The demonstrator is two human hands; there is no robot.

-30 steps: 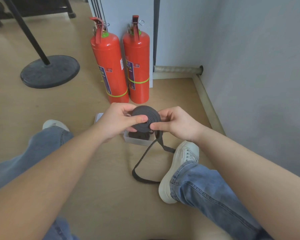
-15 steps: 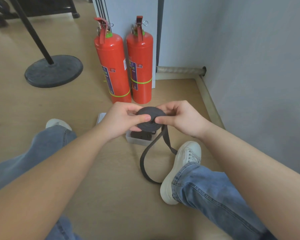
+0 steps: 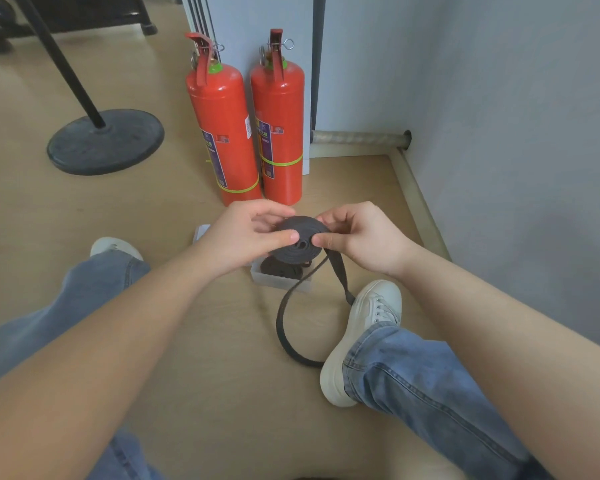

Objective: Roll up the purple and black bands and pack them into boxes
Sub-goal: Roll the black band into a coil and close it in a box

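Observation:
A black band (image 3: 297, 242) is wound into a flat coil held above the floor between both hands. My left hand (image 3: 245, 237) grips the coil's left side, thumb on its face. My right hand (image 3: 361, 237) pinches the right side, thumb beside the centre. The band's loose tail (image 3: 284, 327) hangs down in a loop to the floor by my right shoe. Under the coil sits a clear plastic box (image 3: 278, 282) with another dark rolled band inside. A white box edge (image 3: 201, 232) shows behind my left hand.
Two red fire extinguishers (image 3: 222, 133) stand just beyond the hands against a white cabinet. A black round stand base (image 3: 104, 142) lies at the left. A grey wall (image 3: 516, 133) and skirting run along the right. My legs and white shoes (image 3: 364, 337) flank the box.
The coil has been turned a little and the hanging loop has become shorter, drawn up toward the coil. Both hands stayed on the coil.

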